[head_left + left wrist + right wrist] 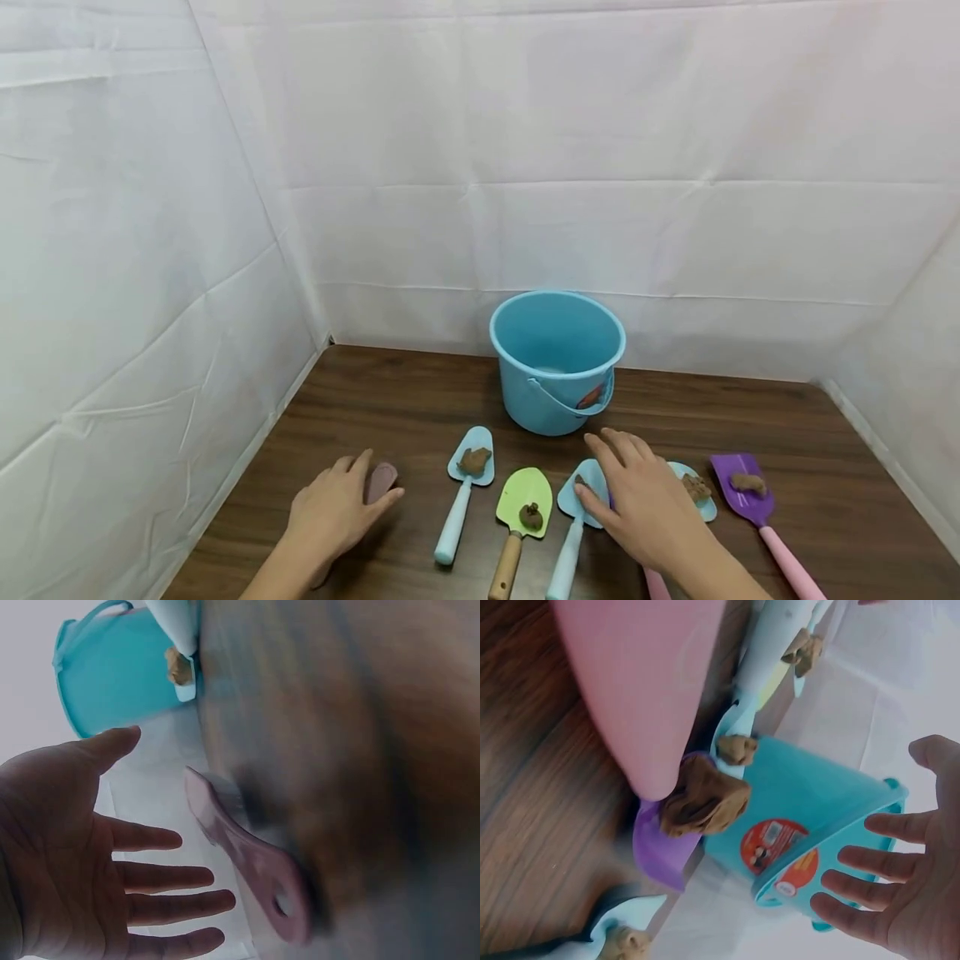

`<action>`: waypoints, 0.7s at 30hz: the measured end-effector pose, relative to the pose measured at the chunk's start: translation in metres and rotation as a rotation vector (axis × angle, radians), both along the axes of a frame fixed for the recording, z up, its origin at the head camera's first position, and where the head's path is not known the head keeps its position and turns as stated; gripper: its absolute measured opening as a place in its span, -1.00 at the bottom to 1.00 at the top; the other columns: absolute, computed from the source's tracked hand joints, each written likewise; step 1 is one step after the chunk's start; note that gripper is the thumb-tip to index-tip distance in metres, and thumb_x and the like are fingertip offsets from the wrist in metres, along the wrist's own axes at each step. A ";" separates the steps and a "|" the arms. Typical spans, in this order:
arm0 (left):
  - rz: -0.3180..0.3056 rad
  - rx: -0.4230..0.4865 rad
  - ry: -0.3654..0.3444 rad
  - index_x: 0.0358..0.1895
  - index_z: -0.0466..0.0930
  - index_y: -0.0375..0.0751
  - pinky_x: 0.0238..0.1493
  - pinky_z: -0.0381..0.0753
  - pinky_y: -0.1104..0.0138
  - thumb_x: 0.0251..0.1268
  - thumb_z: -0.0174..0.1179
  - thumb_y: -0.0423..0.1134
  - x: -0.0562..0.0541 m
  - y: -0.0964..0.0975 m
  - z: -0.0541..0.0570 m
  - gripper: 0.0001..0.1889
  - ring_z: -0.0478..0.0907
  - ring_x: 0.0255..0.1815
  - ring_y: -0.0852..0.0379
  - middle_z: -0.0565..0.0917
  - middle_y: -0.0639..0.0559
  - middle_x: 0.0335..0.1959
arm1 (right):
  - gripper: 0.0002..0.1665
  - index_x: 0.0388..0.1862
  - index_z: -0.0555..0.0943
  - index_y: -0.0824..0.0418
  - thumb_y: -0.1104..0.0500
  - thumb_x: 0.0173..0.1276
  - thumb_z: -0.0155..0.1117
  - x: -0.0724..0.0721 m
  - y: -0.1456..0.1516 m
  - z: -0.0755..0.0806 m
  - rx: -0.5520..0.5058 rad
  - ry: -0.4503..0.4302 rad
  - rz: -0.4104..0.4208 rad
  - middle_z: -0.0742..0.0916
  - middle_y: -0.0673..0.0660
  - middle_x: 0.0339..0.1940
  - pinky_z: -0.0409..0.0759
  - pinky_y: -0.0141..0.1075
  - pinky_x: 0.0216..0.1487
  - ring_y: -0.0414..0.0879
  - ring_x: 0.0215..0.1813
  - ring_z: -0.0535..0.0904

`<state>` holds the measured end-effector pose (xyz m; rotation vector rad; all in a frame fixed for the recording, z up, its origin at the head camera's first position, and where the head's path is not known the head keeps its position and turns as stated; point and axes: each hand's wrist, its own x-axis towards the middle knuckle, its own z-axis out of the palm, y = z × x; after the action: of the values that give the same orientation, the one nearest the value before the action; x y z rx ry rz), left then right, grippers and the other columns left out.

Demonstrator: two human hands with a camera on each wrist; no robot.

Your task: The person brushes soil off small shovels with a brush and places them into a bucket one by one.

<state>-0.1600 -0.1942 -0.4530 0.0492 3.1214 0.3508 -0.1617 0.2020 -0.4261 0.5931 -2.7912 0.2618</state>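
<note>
Your left hand (330, 510) is spread and grips nothing; a mauve tool (247, 851) lies beneath it on the table (390, 392); your right hand (651, 500) is likewise released, fingers extended; a light-blue shovel (567, 557) and a pink-handled shovel (649, 750), each bearing a brown lump (705, 799), lie below; a green shovel (521, 487) lies between your hands; a blue bucket (536, 400) stands upright beyond, near the white cloth (600, 167).
</note>
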 end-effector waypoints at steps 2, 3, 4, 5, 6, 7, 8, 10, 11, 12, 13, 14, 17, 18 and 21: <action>0.004 -0.017 -0.006 0.35 0.47 -0.32 -0.07 0.62 -0.16 0.26 0.09 0.48 0.003 -0.002 -0.001 -0.07 0.61 0.10 -0.30 0.60 -0.31 0.18 | -0.26 0.38 0.50 0.19 -0.27 0.45 0.20 0.000 -0.003 0.000 0.004 -0.009 0.013 0.57 0.27 0.33 0.56 0.18 0.12 0.24 0.34 0.49; 0.005 -0.024 -0.008 0.30 0.49 -0.35 -0.08 0.62 -0.15 0.26 0.14 0.44 0.005 -0.003 -0.002 -0.10 0.61 0.08 -0.29 0.61 -0.31 0.14 | -0.26 0.39 0.49 0.19 -0.27 0.44 0.21 0.000 -0.005 0.000 0.008 -0.014 0.016 0.57 0.26 0.34 0.57 0.18 0.11 0.23 0.34 0.49; 0.007 -0.032 -0.012 0.25 0.52 -0.38 -0.09 0.62 -0.15 0.25 0.20 0.39 0.007 -0.003 -0.002 -0.14 0.62 0.05 -0.28 0.63 -0.31 0.09 | -0.25 0.39 0.49 0.18 -0.28 0.45 0.20 0.000 -0.006 0.000 0.013 -0.015 0.021 0.57 0.26 0.34 0.57 0.17 0.10 0.22 0.34 0.49; 0.009 -0.042 -0.018 0.19 0.55 -0.40 -0.12 0.63 -0.14 0.23 0.26 0.33 0.009 -0.004 -0.003 -0.19 0.63 0.02 -0.27 0.64 -0.29 0.04 | -0.26 0.39 0.49 0.18 -0.28 0.44 0.21 0.000 -0.007 -0.001 0.016 -0.016 0.024 0.57 0.26 0.34 0.58 0.17 0.09 0.22 0.34 0.49; 0.011 -0.048 -0.022 0.13 0.57 -0.42 -0.15 0.64 -0.12 0.20 0.32 0.29 0.011 -0.005 -0.004 -0.22 0.64 -0.01 -0.25 0.64 -0.28 -0.01 | -0.25 0.40 0.49 0.17 -0.28 0.44 0.21 -0.001 -0.008 -0.001 0.021 -0.016 0.027 0.57 0.26 0.33 0.58 0.17 0.08 0.22 0.34 0.50; 0.013 -0.053 -0.028 0.09 0.58 -0.43 -0.18 0.64 -0.11 0.17 0.36 0.26 0.013 -0.006 -0.004 -0.24 0.64 -0.05 -0.23 0.64 -0.26 -0.06 | -0.25 0.40 0.49 0.17 -0.29 0.44 0.20 -0.001 -0.009 -0.002 0.026 -0.015 0.030 0.57 0.26 0.33 0.58 0.16 0.08 0.22 0.33 0.50; 0.015 -0.055 -0.034 0.06 0.59 -0.43 -0.20 0.64 -0.10 0.14 0.41 0.23 0.015 -0.008 -0.005 -0.27 0.65 -0.08 -0.22 0.64 -0.25 -0.10 | -0.24 0.40 0.48 0.16 -0.30 0.44 0.19 -0.001 -0.010 -0.002 0.030 -0.018 0.032 0.57 0.25 0.33 0.58 0.16 0.08 0.21 0.33 0.50; 0.019 -0.059 -0.057 -0.01 0.60 -0.40 -0.25 0.65 -0.08 0.09 0.46 0.18 0.018 -0.011 -0.006 -0.32 0.66 -0.14 -0.19 0.64 -0.21 -0.16 | -0.23 0.40 0.48 0.16 -0.32 0.45 0.16 -0.002 -0.012 -0.003 0.035 -0.025 0.039 0.57 0.25 0.33 0.58 0.16 0.08 0.21 0.33 0.50; 0.022 -0.056 -0.071 -0.07 0.61 -0.37 -0.28 0.64 -0.07 0.07 0.48 0.16 0.020 -0.013 -0.007 -0.37 0.66 -0.20 -0.16 0.64 -0.18 -0.20 | -0.23 0.40 0.48 0.16 -0.33 0.45 0.15 -0.002 -0.012 -0.003 0.036 -0.033 0.041 0.57 0.25 0.33 0.58 0.15 0.08 0.21 0.33 0.50; 0.023 -0.054 -0.080 -0.12 0.62 -0.34 -0.31 0.63 -0.06 0.07 0.48 0.15 0.021 -0.014 -0.008 -0.41 0.66 -0.24 -0.15 0.63 -0.15 -0.24 | -0.22 0.40 0.48 0.16 -0.34 0.46 0.13 -0.002 -0.013 -0.004 0.038 -0.042 0.042 0.57 0.25 0.33 0.58 0.15 0.09 0.20 0.33 0.50; 0.020 -0.052 -0.093 -0.17 0.62 -0.32 -0.34 0.63 -0.05 0.08 0.48 0.14 0.023 -0.016 -0.009 -0.45 0.66 -0.29 -0.13 0.63 -0.12 -0.28 | -0.21 0.41 0.48 0.16 -0.36 0.46 0.11 -0.002 -0.013 -0.004 0.039 -0.053 0.042 0.57 0.25 0.33 0.57 0.15 0.09 0.20 0.33 0.50; 0.018 -0.047 -0.105 -0.24 0.61 -0.27 -0.37 0.61 -0.04 0.10 0.47 0.12 0.024 -0.017 -0.010 -0.51 0.64 -0.34 -0.09 0.62 -0.08 -0.34 | -0.21 0.41 0.48 0.15 -0.37 0.47 0.09 -0.002 -0.013 -0.004 0.040 -0.065 0.041 0.57 0.25 0.33 0.57 0.15 0.10 0.20 0.34 0.50; 0.015 -0.014 -0.142 -0.43 0.51 -0.13 -0.48 0.54 0.03 0.18 0.42 0.07 0.029 -0.018 -0.013 -0.62 0.57 -0.48 0.02 0.55 0.04 -0.51 | -0.19 0.42 0.47 0.14 -0.40 0.48 0.03 -0.002 -0.013 -0.004 0.047 -0.088 0.036 0.56 0.24 0.34 0.56 0.16 0.12 0.19 0.35 0.49; 0.012 -0.006 -0.155 -0.45 0.48 -0.11 -0.49 0.53 0.04 0.21 0.41 0.05 0.030 -0.019 -0.014 -0.63 0.55 -0.50 0.04 0.53 0.06 -0.54 | -0.19 0.42 0.47 0.14 -0.40 0.48 0.02 -0.002 -0.013 -0.004 0.050 -0.093 0.034 0.56 0.24 0.34 0.56 0.16 0.12 0.19 0.35 0.49; 0.005 0.008 -0.193 -0.49 0.44 -0.07 -0.49 0.50 0.06 0.27 0.36 -0.02 0.034 -0.020 -0.014 -0.66 0.50 -0.52 0.07 0.50 0.08 -0.58 | -0.18 0.42 0.47 0.13 -0.41 0.48 0.02 0.000 -0.014 -0.005 0.059 -0.099 0.029 0.56 0.23 0.34 0.56 0.16 0.13 0.19 0.35 0.49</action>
<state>-0.1261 -0.2139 -0.4674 0.0063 2.9297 0.3456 -0.1621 0.1880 -0.4313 0.6518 -2.8966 0.2209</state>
